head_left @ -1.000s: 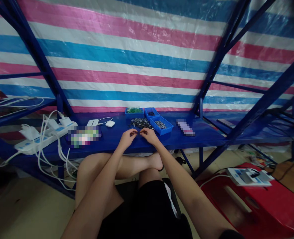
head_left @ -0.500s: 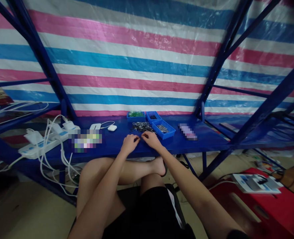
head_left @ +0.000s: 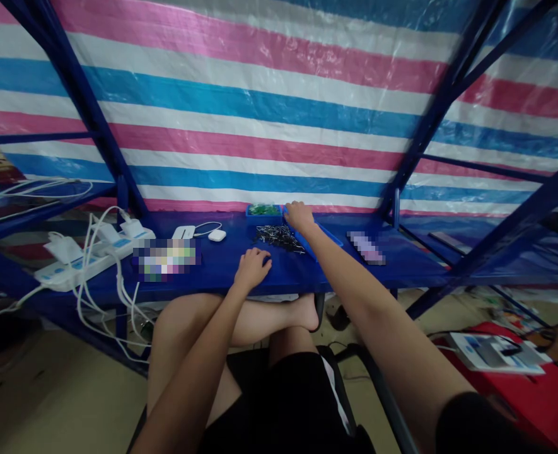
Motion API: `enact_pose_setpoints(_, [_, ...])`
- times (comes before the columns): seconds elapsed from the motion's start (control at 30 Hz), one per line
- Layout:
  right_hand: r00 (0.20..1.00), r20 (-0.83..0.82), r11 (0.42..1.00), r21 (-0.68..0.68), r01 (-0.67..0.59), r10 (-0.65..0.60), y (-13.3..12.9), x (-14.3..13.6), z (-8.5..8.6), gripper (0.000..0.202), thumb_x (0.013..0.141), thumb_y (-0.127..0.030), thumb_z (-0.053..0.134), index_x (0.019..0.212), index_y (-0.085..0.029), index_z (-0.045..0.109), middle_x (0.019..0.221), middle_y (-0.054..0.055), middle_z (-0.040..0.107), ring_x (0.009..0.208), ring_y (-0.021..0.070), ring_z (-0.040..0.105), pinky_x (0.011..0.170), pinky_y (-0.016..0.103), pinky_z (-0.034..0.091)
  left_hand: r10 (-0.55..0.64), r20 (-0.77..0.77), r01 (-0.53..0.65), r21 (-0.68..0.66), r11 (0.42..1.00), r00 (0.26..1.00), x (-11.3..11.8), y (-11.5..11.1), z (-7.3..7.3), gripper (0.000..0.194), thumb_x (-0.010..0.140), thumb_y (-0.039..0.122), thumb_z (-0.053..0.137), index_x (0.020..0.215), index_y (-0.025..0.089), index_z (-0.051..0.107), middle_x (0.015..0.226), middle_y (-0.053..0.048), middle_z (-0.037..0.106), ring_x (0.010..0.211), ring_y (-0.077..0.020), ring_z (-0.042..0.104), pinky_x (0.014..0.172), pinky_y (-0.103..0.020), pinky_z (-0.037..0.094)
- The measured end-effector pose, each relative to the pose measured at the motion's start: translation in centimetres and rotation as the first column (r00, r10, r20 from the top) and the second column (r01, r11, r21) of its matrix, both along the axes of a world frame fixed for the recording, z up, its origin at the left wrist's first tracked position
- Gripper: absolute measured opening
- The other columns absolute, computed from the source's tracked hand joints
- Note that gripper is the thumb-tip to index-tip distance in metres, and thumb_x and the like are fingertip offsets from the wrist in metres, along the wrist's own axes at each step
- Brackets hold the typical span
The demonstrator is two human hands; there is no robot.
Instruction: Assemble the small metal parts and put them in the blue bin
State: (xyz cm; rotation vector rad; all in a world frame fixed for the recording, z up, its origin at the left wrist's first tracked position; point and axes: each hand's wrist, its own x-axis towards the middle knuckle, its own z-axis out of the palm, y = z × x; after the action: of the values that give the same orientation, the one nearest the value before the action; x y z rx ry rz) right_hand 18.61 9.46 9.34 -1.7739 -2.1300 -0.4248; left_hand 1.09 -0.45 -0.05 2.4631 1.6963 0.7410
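Note:
My right hand [head_left: 299, 216] is over the small rear blue bin, its fingertips hidden behind the hand at the bin's left side. The forearm covers much of the front blue bin [head_left: 328, 232]. A pile of small black and silver pieces [head_left: 279, 236] lies on the blue table [head_left: 222, 268], left of the bins. My left hand [head_left: 252, 268] rests low at the table's front, fingers curled; anything between its fingertips is too small to make out. Behind the pile stands a blue bin [head_left: 263, 219] with green pieces.
On the left are a white power strip [head_left: 94, 258] with plugs and cables, a blurred-out item [head_left: 166, 260], and a white charger [head_left: 217, 235]. A blurred-out phone-like object [head_left: 366, 248] lies to the right. Blue frame posts flank the table.
My right hand has moved from beside my left hand, forward and right, to the rear bin. My left hand stays near the table's front. The view has shifted slightly.

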Motion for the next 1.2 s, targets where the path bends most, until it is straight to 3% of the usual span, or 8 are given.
enact_pose_setpoints(0.17, [0.942,0.092,0.937,-0.172,-0.303,0.322,-1.9,-4.1,-3.4,0.025,0.082,-0.019,0.048,0.102,-0.015,0.062,0.100,0.014,0.061,0.093,0.0232,0.055,0.081,0.031,0.041,0.228,0.052,-0.228,0.002,0.974,0.972,0.0,0.0,0.0,0.028,0.081,0.030,0.044,0.102,0.017,0.058,0.102,-0.014,0.054,0.101,-0.0272,0.046,0.084,-0.039,0.036])
enact_pose_setpoints(0.33, [0.870,0.089,0.859,-0.234,-0.456,0.486,-2.2,-6.4,-5.6,0.029,0.082,-0.017,0.049,0.109,-0.016,0.059,0.106,0.011,0.057,0.098,0.0196,0.054,0.084,0.028,0.039,0.267,0.056,-0.267,-0.007,0.964,0.962,-0.1,0.0,0.3,0.020,0.080,0.026,0.044,0.093,0.016,0.056,0.099,-0.014,0.054,0.101,-0.0276,0.047,0.082,-0.039,0.037])
enact_pose_setpoints(0.57, [0.875,0.138,0.876,-0.218,-0.431,0.465,-3.4,-7.7,-6.4,0.022,0.086,-0.014,0.042,0.093,-0.014,0.063,0.100,0.011,0.058,0.097,0.0195,0.050,0.083,0.028,0.040,0.294,0.184,-0.293,-0.033,0.956,0.938,-0.7,0.4,0.4,0.015,0.079,0.022,0.046,0.092,0.017,0.050,0.092,-0.011,0.058,0.094,-0.0258,0.052,0.076,-0.035,0.040])
enact_pose_setpoints(0.73, [0.903,0.095,0.904,-0.135,-0.405,0.419,-6.1,-6.7,-6.8,0.021,0.088,-0.017,0.041,0.102,-0.015,0.056,0.103,0.011,0.056,0.099,0.0201,0.048,0.085,0.031,0.039,0.274,0.215,-0.276,-0.024,0.961,0.937,-0.8,0.4,0.5,0.017,0.080,0.025,0.047,0.095,0.018,0.053,0.095,-0.010,0.061,0.094,-0.0241,0.054,0.077,-0.034,0.041])
enact_pose_setpoints(0.93, [0.912,-0.156,0.921,-0.029,-0.389,0.380,-8.7,-4.3,-8.4,0.021,0.091,-0.021,0.038,0.101,-0.017,0.055,0.094,0.008,0.060,0.089,0.0167,0.051,0.081,0.027,0.039,0.203,0.161,-0.206,0.000,0.979,0.966,-0.7,0.5,0.3,0.025,0.081,0.030,0.047,0.100,0.019,0.058,0.095,-0.011,0.064,0.094,-0.0253,0.055,0.078,-0.035,0.041])
enact_pose_setpoints(1.07, [0.854,-0.317,0.904,0.029,-0.426,0.412,-8.8,-3.7,-9.0,0.018,0.088,-0.020,0.043,0.102,-0.018,0.054,0.095,0.005,0.061,0.091,0.0152,0.051,0.082,0.025,0.038,0.125,0.076,-0.128,0.023,0.992,0.989,-0.7,0.6,0.1,0.025,0.083,0.031,0.045,0.095,0.020,0.064,0.094,-0.010,0.064,0.092,-0.0248,0.055,0.078,-0.034,0.042])
enact_pose_setpoints(1.2, [0.832,-0.401,0.912,0.026,-0.408,0.384,-8.6,-3.7,-9.2,0.017,0.086,-0.020,0.048,0.101,-0.019,0.055,0.093,0.004,0.062,0.089,0.0155,0.052,0.079,0.025,0.040,0.099,0.106,-0.102,0.024,0.995,0.990,-0.7,0.6,0.1,0.027,0.083,0.032,0.044,0.097,0.021,0.064,0.094,-0.009,0.065,0.090,-0.0234,0.056,0.078,-0.033,0.042])
